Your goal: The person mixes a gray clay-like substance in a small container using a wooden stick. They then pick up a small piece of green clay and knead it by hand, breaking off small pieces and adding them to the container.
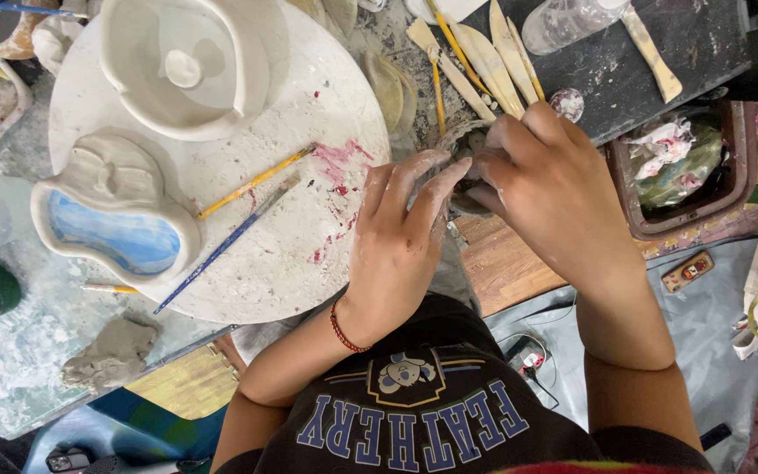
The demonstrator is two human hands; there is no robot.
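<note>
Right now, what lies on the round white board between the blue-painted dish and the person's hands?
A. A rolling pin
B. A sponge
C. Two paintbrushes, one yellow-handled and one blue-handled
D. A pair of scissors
C: a yellow-handled brush and a blue-handled brush lie side by side on the round board, right of the blue-painted dish and left of the left hand.

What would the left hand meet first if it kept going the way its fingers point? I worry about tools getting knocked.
Probably the clay piece that the left hand already touches; beyond it lie the wooden tools.

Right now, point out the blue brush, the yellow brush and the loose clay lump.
blue brush point(221, 250), head view, mid-handle.
yellow brush point(252, 184), head view, mid-handle.
clay lump point(114, 351), head view, its middle.
</note>
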